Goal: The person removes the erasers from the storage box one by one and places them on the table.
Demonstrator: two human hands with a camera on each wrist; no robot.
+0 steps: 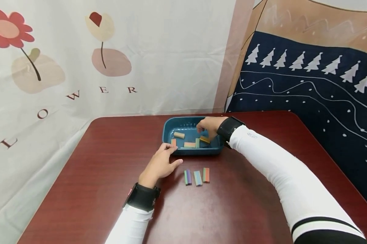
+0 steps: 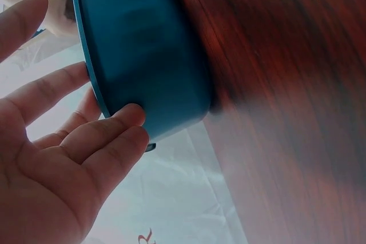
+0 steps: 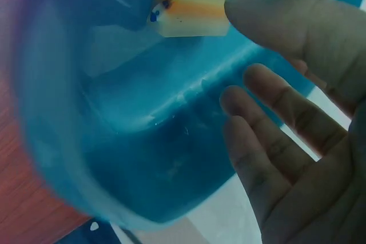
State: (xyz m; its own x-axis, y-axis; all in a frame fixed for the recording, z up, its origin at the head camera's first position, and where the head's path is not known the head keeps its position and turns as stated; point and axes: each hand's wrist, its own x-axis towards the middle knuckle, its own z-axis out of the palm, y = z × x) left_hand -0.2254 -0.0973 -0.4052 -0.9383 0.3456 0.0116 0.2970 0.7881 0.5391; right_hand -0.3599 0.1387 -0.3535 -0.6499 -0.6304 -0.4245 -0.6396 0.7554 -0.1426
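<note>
A blue plastic tray (image 1: 198,151) stands near the table's far edge, with several small coloured blocks inside. My right hand (image 1: 212,126) reaches over its right end. In the right wrist view the thumb (image 3: 269,21) overlaps the end of a yellow-orange block (image 3: 194,14), while the other fingers are spread away from it. My left hand (image 1: 161,162) is at the tray's front left corner, its fingertips (image 2: 130,115) against the outer wall and rim. Also in the tray are a tan block (image 1: 179,135), an orange one (image 1: 173,142) and a green one (image 1: 197,143).
Three two-tone blocks lie on the brown table before the tray: purple-green (image 1: 188,177), light blue (image 1: 197,178) and orange-green (image 1: 206,175). A white flower-print cloth (image 1: 171,61) hangs behind the table, and a navy tree-print cloth (image 1: 293,84) at right.
</note>
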